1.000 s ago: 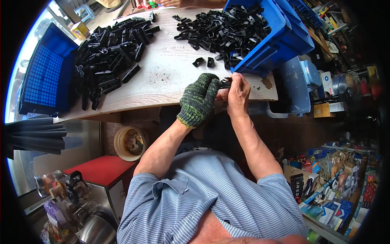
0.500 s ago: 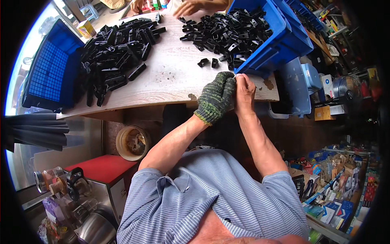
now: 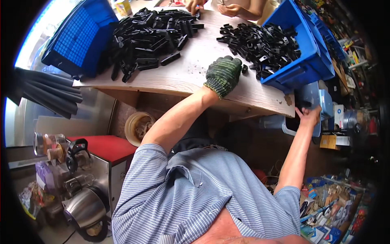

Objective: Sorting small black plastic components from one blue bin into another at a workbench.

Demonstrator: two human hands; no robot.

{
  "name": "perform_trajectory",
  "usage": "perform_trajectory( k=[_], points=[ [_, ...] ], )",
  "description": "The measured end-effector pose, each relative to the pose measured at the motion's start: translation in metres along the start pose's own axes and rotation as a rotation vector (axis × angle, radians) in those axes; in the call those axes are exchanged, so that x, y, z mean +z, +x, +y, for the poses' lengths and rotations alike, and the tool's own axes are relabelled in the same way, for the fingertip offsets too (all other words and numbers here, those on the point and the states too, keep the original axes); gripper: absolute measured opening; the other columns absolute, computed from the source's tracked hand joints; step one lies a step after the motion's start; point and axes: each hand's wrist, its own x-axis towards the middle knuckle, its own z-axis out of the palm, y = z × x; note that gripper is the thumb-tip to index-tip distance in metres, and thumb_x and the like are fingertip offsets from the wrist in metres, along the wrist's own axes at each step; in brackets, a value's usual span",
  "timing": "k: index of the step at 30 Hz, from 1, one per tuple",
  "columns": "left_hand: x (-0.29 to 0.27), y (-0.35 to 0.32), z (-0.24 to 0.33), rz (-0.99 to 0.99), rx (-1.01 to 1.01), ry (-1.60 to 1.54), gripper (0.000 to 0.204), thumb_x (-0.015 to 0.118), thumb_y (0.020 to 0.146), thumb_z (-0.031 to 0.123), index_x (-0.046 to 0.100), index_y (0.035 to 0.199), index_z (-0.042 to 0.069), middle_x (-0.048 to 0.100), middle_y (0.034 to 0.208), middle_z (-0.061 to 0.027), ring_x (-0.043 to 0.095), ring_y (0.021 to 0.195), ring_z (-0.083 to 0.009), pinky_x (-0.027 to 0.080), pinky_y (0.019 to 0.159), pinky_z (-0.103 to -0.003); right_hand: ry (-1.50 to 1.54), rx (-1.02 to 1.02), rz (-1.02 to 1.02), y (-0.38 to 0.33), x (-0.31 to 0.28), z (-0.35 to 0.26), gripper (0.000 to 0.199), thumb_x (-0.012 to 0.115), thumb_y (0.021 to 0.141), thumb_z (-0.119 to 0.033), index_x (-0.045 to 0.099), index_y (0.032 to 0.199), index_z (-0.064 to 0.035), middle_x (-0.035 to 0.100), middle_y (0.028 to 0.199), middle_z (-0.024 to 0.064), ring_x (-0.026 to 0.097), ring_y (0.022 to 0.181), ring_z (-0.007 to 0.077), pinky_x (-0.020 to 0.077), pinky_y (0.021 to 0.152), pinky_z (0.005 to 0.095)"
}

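Note:
My left hand [image 3: 224, 76], in a dark green knitted glove, is over the table's near part with its back toward me. Its fingertips are hidden, so its grip does not show. Just right of it sits a small black clip-like part [image 3: 244, 68]. My bare right hand [image 3: 309, 116] is past the table's right corner, over a pale blue tub [image 3: 312, 92], thumb and fingers apart. A small dark piece [image 3: 307, 104] shows beside its fingers, apparently not held. Many similar black parts [image 3: 264, 46] spill from a tilted blue crate [image 3: 302, 69].
A heap of longer black pieces [image 3: 150, 36] lies on the left of the table [image 3: 195, 77], beside a blue basket [image 3: 77, 44]. Across the table, another person's hands [image 3: 229, 9] are at work. A bucket [image 3: 136, 126] and a red-topped cabinet [image 3: 101, 146] stand below left.
My hands, together at the table's front edge before, have parted. The right moved out to the tub on the right; the left moved forward to the small part. The view shifted.

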Motion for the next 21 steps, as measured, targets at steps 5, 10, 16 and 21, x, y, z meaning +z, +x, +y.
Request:
perform_trajectory(
  k=[5,10,16,21],
  points=[
    [-0.004,-0.014,0.017,-0.026,-0.511,-1.105,0.019,0.068,0.093,0.020,0.063,0.104,0.005,0.069,0.088,-0.0092,0.066,0.064,-0.0186,0.053,0.054,-0.032,-0.066,-0.013,-0.287,-0.040,0.006,0.023,0.035,0.065,0.088,-0.029,0.060,0.114,-0.0063,0.036,0.055,0.0022,0.046,0.053,0.0169,0.0589,0.072,0.0601],
    [0.005,-0.023,0.034,-0.184,-0.687,-1.396,0.035,0.061,0.094,0.021,0.057,0.127,0.009,0.069,0.087,-0.0084,0.060,0.056,-0.0119,0.046,0.047,-0.024,-0.150,0.045,-0.931,-0.123,0.054,0.060,0.033,0.074,0.089,-0.026,0.064,0.110,-0.0028,0.044,0.050,-0.0024,0.047,0.039,0.0120,0.0548,0.046,0.0357],
    [0.020,-0.025,0.036,-0.124,-0.562,-1.236,0.041,0.056,0.094,0.016,0.051,0.134,0.008,0.068,0.088,-0.0115,0.060,0.058,-0.0138,0.048,0.047,-0.027,-0.299,-0.034,-1.091,-0.146,0.068,0.079,0.032,0.072,0.090,-0.027,0.066,0.108,-0.0008,0.047,0.050,-0.0036,0.039,0.037,0.0057,0.0460,0.041,0.0247],
    [0.043,-0.026,0.028,0.082,-0.521,-1.221,0.051,0.057,0.094,0.010,0.041,0.142,0.009,0.067,0.103,-0.0125,0.059,0.061,-0.0145,0.049,0.049,-0.027,-0.413,-0.057,-1.140,-0.145,0.070,0.083,0.030,0.070,0.092,-0.028,0.065,0.106,-0.0011,0.046,0.049,-0.0035,0.039,0.037,0.0056,0.0446,0.039,0.0247]
  ],
)
